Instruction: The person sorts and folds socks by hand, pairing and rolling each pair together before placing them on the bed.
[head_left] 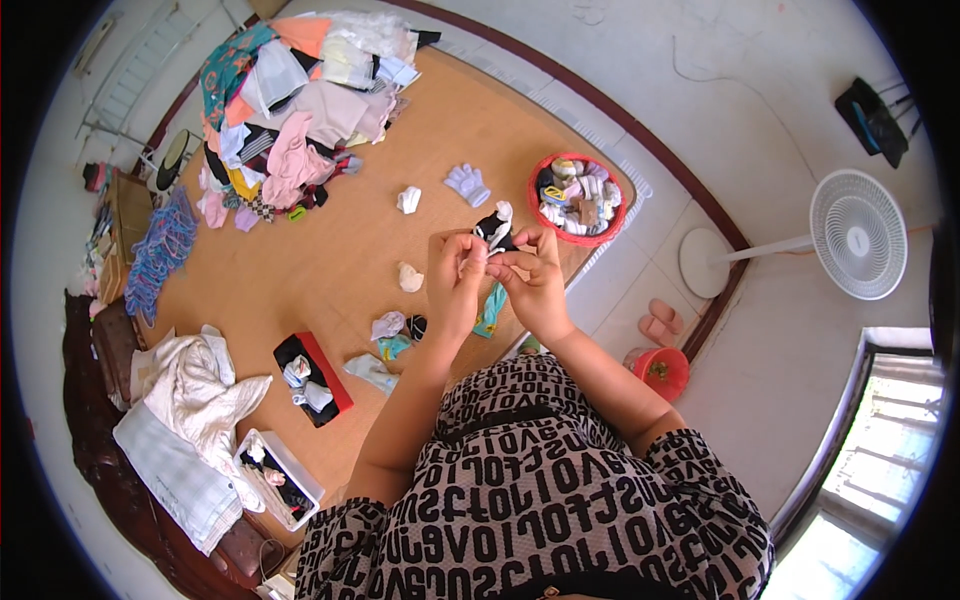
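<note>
Over the tan table, my left hand (456,284) and my right hand (536,288) meet, fingertips pinched on a black-and-white sock (493,232). Fingers cover the lower part of the sock. Just beyond it lies a pale lavender glove (467,185), with a small white bundle (408,200) to the glove's left. Nearer to my left wrist are a cream bundle (410,277), a small black piece (416,327) and a pale blue-grey cloth (371,373). A teal piece (491,310) shows between my forearms. Right of my hands stands a round red basket (622,210) filled with rolled socks.
A big heap of clothes (310,110) covers the table's far left. Blue hangers (162,255) lie at the left edge. A black-and-red box (333,375), a white bin (308,478) and folded bedding (185,440) sit near left. At right are a standing fan (857,235), slippers (660,324) and a red bucket (676,370).
</note>
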